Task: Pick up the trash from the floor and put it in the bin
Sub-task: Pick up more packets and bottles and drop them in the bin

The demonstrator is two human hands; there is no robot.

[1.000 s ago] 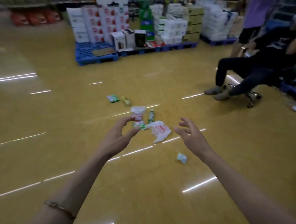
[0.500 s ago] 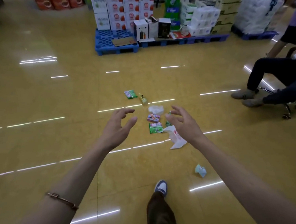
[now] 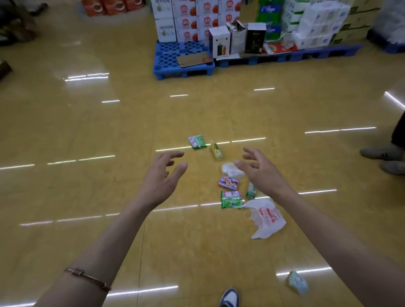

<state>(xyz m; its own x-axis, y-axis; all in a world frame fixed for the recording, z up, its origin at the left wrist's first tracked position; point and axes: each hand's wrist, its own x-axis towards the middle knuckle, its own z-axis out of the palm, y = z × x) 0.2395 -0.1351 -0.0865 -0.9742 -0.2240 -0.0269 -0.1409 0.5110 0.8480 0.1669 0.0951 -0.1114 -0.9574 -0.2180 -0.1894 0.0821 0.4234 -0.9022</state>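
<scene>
Well, the trash (image 3: pixel 227 182) lies scattered on the floor (image 3: pixel 81 196) just right of centre frame. A green wrapper (image 3: pixel 197 142) and a yellow bottle (image 3: pixel 216 150) are furthest up. Below them are crumpled clear film (image 3: pixel 231 170), a pink packet (image 3: pixel 230 184), a green packet (image 3: pixel 231 199) and a small green bottle (image 3: pixel 251 190) beside the right wrist. A white bag (image 3: pixel 267 218) with red print lies lower, and a pale blue scrap (image 3: pixel 298 282) sits apart at lower right.

The left hand (image 3: pixel 161 177) and right hand (image 3: pixel 260 168) reach out with fingers spread and loosely curved, both empty. Half a second ago they were closer together and the right one covered the white bag, which now lies uncovered. The seated person (image 3: pixel 395 151) has slid to the right edge.

Glossy yellow tiles mirror strip lights, and blue pallets (image 3: pixel 182 59) stacked with boxes (image 3: pixel 183 14) fill the upper right.
</scene>
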